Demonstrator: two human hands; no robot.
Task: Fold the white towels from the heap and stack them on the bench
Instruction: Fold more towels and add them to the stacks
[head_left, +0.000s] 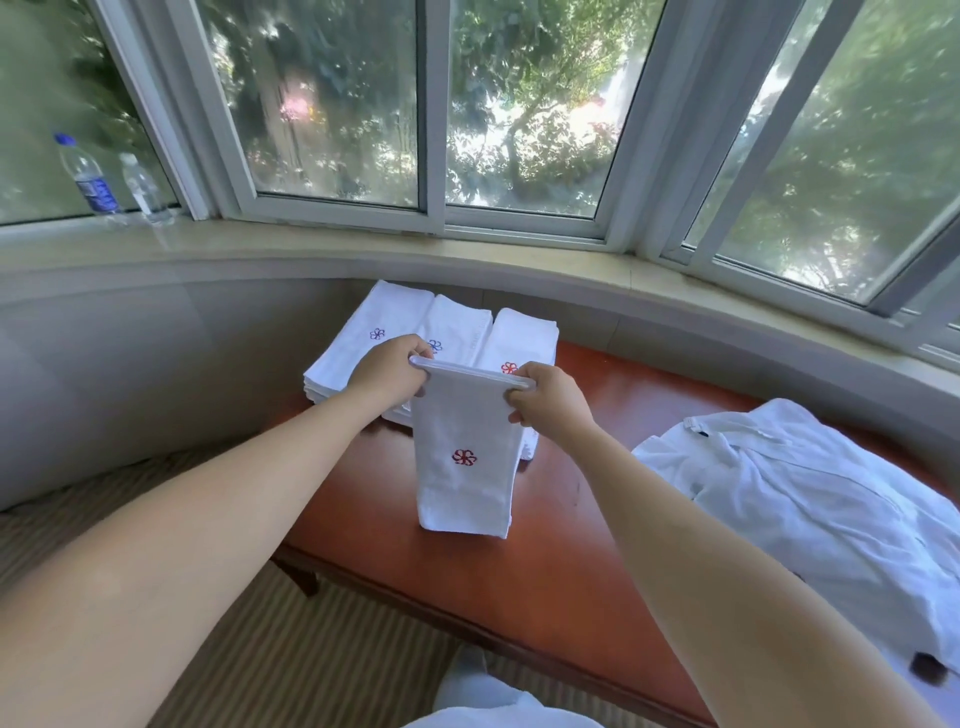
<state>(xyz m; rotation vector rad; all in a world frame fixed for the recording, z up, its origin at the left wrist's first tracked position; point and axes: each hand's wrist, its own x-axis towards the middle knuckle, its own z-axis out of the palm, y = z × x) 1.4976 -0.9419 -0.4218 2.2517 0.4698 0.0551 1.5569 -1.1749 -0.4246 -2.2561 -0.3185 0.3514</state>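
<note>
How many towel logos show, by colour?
Blue logos: 2, on the left stack and the middle stack.
Red logos: 2, on the right stack and the held towel.
Total: 4

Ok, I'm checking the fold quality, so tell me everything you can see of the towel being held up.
The towel is white, soft terry-looking cloth, folded into a narrow strip and hanging upright. A red flower-like emblem is stitched near its middle. The top edge is a doubled fold, pulled taut between the left hand and the right hand, each gripping one top corner. Its bottom edge hangs at the bench; whether it touches is unclear. It hangs in front of the stacks.
</note>
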